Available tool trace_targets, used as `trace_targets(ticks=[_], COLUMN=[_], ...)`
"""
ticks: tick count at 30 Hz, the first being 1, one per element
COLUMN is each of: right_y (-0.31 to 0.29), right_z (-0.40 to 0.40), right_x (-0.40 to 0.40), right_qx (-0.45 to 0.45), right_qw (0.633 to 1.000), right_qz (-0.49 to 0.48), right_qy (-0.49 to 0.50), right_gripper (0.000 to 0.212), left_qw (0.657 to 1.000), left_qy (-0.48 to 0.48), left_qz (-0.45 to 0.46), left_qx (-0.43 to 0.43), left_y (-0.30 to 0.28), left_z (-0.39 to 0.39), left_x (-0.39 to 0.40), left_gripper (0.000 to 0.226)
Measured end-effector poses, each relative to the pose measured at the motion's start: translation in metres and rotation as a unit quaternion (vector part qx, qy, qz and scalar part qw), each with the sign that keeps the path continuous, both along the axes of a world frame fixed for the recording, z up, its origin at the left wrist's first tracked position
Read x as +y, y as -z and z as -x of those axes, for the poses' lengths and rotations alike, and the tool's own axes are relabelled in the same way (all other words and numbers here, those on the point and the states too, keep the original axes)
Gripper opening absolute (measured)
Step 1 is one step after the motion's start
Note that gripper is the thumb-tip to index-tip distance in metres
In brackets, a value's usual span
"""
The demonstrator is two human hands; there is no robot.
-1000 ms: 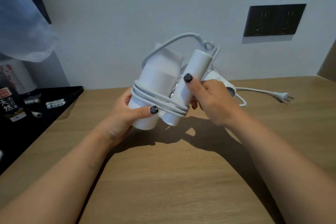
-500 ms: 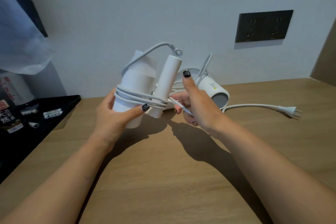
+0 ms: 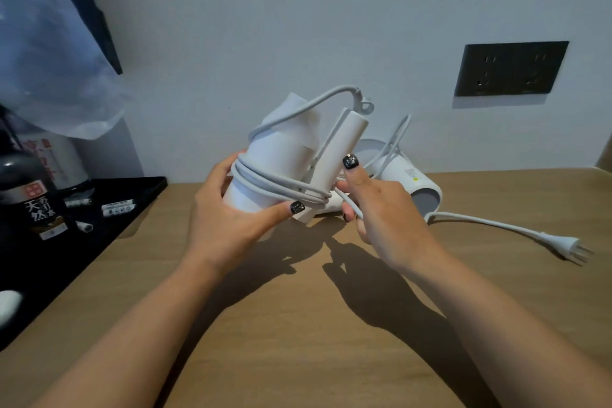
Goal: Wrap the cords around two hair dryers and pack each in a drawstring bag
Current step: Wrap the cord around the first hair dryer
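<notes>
My left hand (image 3: 228, 219) grips the barrel of a white hair dryer (image 3: 281, 159) held above the wooden table (image 3: 298, 325), with its folded handle (image 3: 337, 156) pointing up. Its white cord (image 3: 275, 180) is looped several times round barrel and handle. My right hand (image 3: 381, 212) holds the free end of that cord, thumb against the handle. Behind my right hand a second white hair dryer (image 3: 410, 179) lies on the table by the wall, its cord (image 3: 490, 223) trailing right to a plug (image 3: 573, 247). No drawstring bag is in view.
A black tray (image 3: 109, 235) at the left holds a dark bottle (image 3: 33, 199), a white kettle (image 3: 56, 159) and small sachets (image 3: 119, 207). A crumpled clear plastic sheet (image 3: 43, 53) hangs at the upper left. A dark wall socket (image 3: 511, 68) is at the right.
My right hand left the handle, dropped lower and drew the cord end down to the right, then came back up to the handle. The view shifted left, showing more of the second dryer.
</notes>
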State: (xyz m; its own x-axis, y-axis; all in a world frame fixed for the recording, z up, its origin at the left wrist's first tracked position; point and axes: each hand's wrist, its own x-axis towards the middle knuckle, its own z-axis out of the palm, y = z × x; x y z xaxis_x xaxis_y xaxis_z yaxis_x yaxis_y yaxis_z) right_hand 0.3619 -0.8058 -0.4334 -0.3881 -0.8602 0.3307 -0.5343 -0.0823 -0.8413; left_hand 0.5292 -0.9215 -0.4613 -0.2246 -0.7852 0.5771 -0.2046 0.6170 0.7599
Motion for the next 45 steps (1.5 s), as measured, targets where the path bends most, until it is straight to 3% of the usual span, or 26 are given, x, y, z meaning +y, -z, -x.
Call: trace_targets(ticks=[5,8,11,17,20,27,30,34,39,43,45], right_y=[0.006,0.011,0.014,0.017,0.019,0.021,0.02,0.018,0.02,0.022,0.023], right_z=[-0.002,-0.005,-0.004,0.004,0.006,0.005,-0.002,-0.004,-0.011,-0.017,-0.017], right_x=[-0.001,0.001,-0.001,-0.01,-0.008,-0.009,-0.006,-0.003,-0.001,-0.001,-0.002], right_qx=[0.031,0.068,0.09,-0.065,-0.123,0.018,0.048,0.018,0.067,0.12,0.071], right_qw=[0.999,0.996,0.995,0.997,0.991,0.998,0.997,0.998,0.997,0.992,0.997], right_qz=[-0.022,-0.035,-0.037,0.01,-0.028,-0.03,-0.05,-0.062,-0.038,-0.025,-0.023], right_qy=[0.015,0.033,0.035,0.041,0.039,0.058,0.04,0.019,0.016,0.016,0.018], right_gripper=[0.089,0.059,0.05,0.031,0.035,0.031,0.04,0.053,0.05,0.056,0.07], left_qw=[0.994,0.99,0.989,0.994,0.996,0.997,0.992,0.985,0.98,0.956,0.934], left_qy=[-0.034,-0.042,-0.05,-0.052,-0.033,-0.017,-0.029,-0.046,-0.077,-0.099,-0.109], left_qz=[0.067,0.085,0.089,0.055,0.045,0.033,0.076,0.117,0.13,0.216,0.262], left_qx=[-0.08,-0.108,-0.111,-0.077,-0.068,-0.068,-0.095,-0.116,-0.129,-0.17,-0.216], left_y=[-0.001,-0.001,-0.002,-0.002,0.001,0.006,0.005,0.003,0.002,-0.001,0.001], left_z=[0.005,0.006,0.007,0.007,0.007,0.008,0.007,0.006,0.004,0.001,0.005], left_x=[0.012,0.016,0.016,0.016,0.017,0.011,0.012,0.017,0.015,0.014,0.019], left_gripper=[0.089,0.094,0.096,0.093,0.088,0.109,0.1,0.104,0.104,0.092,0.088])
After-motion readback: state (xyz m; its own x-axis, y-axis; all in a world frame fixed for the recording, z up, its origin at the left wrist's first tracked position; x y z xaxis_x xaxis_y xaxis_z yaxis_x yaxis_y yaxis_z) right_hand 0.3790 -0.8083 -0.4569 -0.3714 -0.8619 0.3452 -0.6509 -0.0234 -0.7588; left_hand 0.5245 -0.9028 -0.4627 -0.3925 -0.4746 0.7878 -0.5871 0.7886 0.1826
